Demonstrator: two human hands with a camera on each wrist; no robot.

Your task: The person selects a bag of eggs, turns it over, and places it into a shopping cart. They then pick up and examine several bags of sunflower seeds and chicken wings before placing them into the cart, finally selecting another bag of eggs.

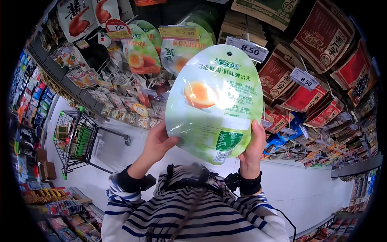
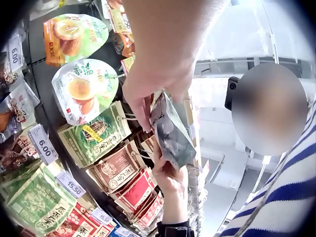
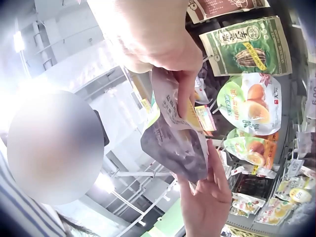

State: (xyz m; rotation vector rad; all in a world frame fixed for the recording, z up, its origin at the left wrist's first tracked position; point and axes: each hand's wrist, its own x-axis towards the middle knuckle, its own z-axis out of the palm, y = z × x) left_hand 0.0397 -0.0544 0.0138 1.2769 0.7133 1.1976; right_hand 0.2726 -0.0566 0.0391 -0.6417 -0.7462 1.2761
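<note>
An egg-shaped, pale green snack packet (image 1: 213,105) with a picture of a halved egg is held up, its printed back toward the head camera. My left hand (image 1: 160,141) grips its lower left edge, thumb over the front. On the opposite edge my right hand (image 1: 254,141) grips it, thumb also along the side. Seen from the left wrist, the packet (image 2: 173,133) is edge-on between both hands and looks bulged. The right wrist view shows the packet (image 3: 173,143) creased, with the fingers behind it partly hidden.
Similar egg packets (image 1: 141,48) hang behind it on hooks, under a yellow price tag (image 1: 179,32). Red and brown seed bags (image 1: 278,70) hang to the right. A black wire shopping cart (image 1: 76,141) stands on the floor at left. More shelves (image 1: 68,213) line the lower left.
</note>
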